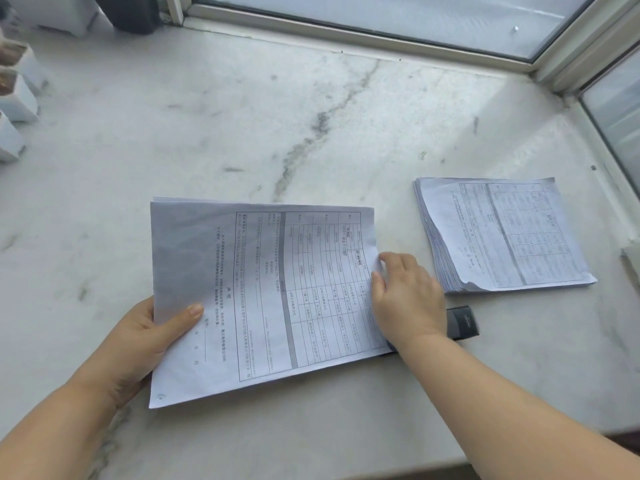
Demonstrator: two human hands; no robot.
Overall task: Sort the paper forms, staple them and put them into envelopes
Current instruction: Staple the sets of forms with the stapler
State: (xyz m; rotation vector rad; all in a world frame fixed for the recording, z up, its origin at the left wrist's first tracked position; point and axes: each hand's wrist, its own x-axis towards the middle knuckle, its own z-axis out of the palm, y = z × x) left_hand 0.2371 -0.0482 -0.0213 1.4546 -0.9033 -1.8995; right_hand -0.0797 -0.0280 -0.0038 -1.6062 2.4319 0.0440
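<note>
Gripped by the left hand [145, 337] and pinched by the right hand [405, 292], the forms [249, 292] at lower centre may fan apart unstapled.

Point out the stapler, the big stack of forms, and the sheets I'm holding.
stapler [462, 323], head view, its exposed dark end.
stack of forms [505, 233], head view, top sheet.
held sheets [263, 292], head view, middle of top page.

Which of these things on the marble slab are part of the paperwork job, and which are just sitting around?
Part of the job:
- forms, held by the left hand and right hand
- stack of forms
- stapler, partly hidden behind the right hand

Just lying about:
- white pots at the far left
- dark object by the window
</note>
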